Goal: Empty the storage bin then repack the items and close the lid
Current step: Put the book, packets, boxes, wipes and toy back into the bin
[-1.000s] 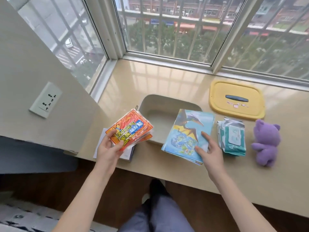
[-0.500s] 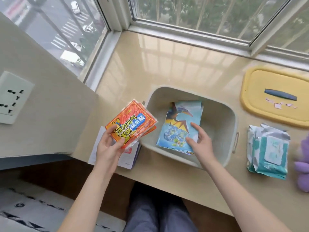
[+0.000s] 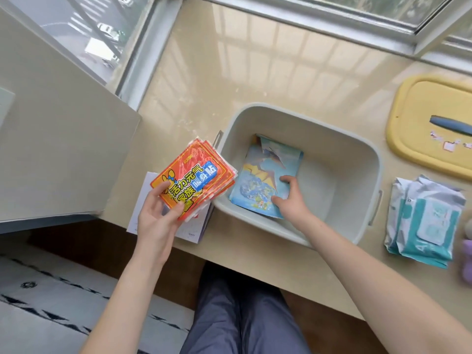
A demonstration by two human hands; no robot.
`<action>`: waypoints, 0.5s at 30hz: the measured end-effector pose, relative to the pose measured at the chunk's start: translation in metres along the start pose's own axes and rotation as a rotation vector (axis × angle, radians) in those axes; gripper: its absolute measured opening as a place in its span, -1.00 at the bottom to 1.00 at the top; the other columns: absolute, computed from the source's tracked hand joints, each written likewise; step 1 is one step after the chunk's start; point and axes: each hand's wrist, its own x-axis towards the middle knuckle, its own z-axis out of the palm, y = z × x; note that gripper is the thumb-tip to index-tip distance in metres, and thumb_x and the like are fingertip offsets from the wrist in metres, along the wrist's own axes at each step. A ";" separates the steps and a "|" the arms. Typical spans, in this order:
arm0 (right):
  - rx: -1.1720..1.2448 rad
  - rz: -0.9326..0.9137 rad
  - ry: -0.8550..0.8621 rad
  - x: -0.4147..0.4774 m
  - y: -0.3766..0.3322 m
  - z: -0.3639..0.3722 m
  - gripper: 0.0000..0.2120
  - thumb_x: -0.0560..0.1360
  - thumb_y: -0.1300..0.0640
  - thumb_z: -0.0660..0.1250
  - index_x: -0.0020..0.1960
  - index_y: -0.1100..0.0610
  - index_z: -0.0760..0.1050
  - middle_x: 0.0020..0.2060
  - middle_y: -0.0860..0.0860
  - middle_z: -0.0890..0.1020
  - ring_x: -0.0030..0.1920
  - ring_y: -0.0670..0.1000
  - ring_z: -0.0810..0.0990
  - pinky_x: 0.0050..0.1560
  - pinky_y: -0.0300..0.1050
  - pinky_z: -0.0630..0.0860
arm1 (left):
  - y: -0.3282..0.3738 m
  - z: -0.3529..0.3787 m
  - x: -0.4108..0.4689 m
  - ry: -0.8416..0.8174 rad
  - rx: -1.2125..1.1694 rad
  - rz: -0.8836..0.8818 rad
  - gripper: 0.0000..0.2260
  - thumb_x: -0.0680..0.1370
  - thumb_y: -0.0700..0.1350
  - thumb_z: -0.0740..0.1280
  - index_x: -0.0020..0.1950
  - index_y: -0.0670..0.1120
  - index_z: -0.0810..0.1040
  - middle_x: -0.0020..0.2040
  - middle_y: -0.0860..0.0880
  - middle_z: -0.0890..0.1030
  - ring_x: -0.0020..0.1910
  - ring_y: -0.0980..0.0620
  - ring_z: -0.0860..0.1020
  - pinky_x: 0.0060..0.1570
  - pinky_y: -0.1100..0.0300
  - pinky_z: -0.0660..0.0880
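The blue dinosaur book (image 3: 265, 175) lies tilted inside the grey storage bin (image 3: 357, 159), against its left wall; the right hand (image 3: 288, 198) rests on its lower right corner, fingers bent on the cover, thumb on its edge; the left hand (image 3: 155, 215) pinches a fan of orange packets (image 3: 196, 177) over a white booklet (image 3: 189, 226); the yellow lid (image 3: 429, 129) and wipes packs (image 3: 424, 221) lie right of the bin on the sill (image 3: 255, 72).

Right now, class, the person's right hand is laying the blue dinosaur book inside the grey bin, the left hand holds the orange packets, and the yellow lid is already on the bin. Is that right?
Not quite. The yellow lid is off, lying on the sill to the right of the grey bin. The rest holds: the right hand rests on the blue dinosaur book inside it, and the left hand holds the orange packets. The head view shows this.
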 end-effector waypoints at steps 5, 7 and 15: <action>0.012 0.156 0.070 0.001 0.010 -0.004 -0.53 0.51 0.40 0.27 0.28 0.04 0.23 0.02 0.01 0.43 -0.41 -0.02 0.39 -0.56 -0.38 0.29 | 0.000 0.002 -0.002 0.030 0.022 -0.011 -0.47 0.36 -0.05 0.56 0.30 0.10 0.51 0.30 0.03 0.54 0.30 -0.04 0.54 -0.09 0.07 0.61; -0.006 0.145 0.065 0.002 0.011 -0.004 -0.54 0.51 0.39 0.28 0.28 0.04 0.22 -0.02 0.04 0.44 -0.43 -0.02 0.37 -0.54 -0.33 0.30 | 0.001 0.003 -0.002 0.030 0.030 -0.014 -0.48 0.36 -0.05 0.55 0.29 0.10 0.51 0.30 0.03 0.55 0.29 -0.03 0.54 -0.09 0.08 0.61; -0.047 0.036 0.051 0.005 0.003 0.001 -0.54 0.51 0.34 0.33 0.32 0.10 0.23 0.07 0.00 0.42 -0.18 0.06 0.46 -0.31 -0.25 0.38 | 0.002 0.005 -0.005 0.035 0.052 -0.002 -0.53 0.42 -0.11 0.50 0.30 0.10 0.50 0.31 0.03 0.54 0.29 -0.01 0.54 -0.07 0.09 0.62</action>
